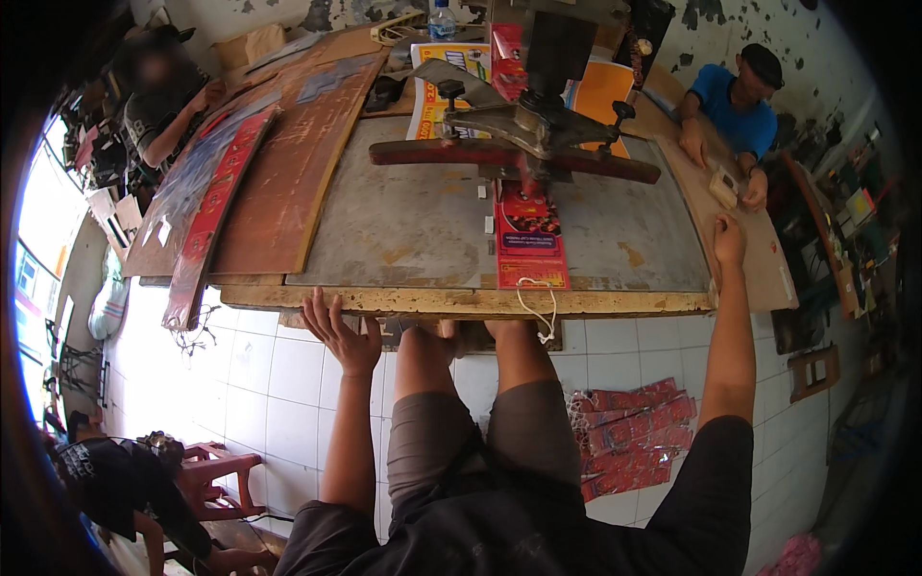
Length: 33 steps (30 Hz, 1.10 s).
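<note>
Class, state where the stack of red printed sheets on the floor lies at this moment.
In the head view, the stack of red printed sheets lies on the white tiled floor, below the table's front edge, between the person's right knee and right forearm.

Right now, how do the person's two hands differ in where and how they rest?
The left hand is at the table's near front edge, fingers spread; the right hand reaches farther, to the right end of the table top. The left arm is bent close in; the right arm stretches out. Both hands hold nothing and touch the table.

red printed strip [529, 235] under press | red pkgs pile [634, 437] on floor
</note>
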Each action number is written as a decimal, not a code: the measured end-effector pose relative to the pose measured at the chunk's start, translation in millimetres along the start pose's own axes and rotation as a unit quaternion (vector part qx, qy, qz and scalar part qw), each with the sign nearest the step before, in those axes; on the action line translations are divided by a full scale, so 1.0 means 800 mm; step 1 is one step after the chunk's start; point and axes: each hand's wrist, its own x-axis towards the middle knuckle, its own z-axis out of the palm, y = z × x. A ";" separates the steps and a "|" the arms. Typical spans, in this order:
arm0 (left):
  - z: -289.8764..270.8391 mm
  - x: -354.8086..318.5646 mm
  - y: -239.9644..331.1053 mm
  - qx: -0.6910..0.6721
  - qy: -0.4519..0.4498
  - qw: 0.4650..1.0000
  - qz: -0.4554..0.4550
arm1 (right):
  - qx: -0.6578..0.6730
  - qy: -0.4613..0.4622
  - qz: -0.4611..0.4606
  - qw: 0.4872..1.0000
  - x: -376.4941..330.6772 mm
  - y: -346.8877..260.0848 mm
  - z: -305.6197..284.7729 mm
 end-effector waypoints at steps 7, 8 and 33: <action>-0.004 0.006 0.003 -0.032 -0.008 0.999 0.012 | 0.071 0.032 -0.124 0.989 -0.095 -0.065 -0.015; -0.003 0.005 0.003 -0.033 -0.008 0.999 0.010 | 0.138 0.023 -0.165 0.976 -0.124 -0.086 -0.014; -0.038 0.014 0.013 -0.077 -0.033 0.996 -0.019 | 0.192 -0.015 -0.412 0.890 -0.373 -0.336 -0.030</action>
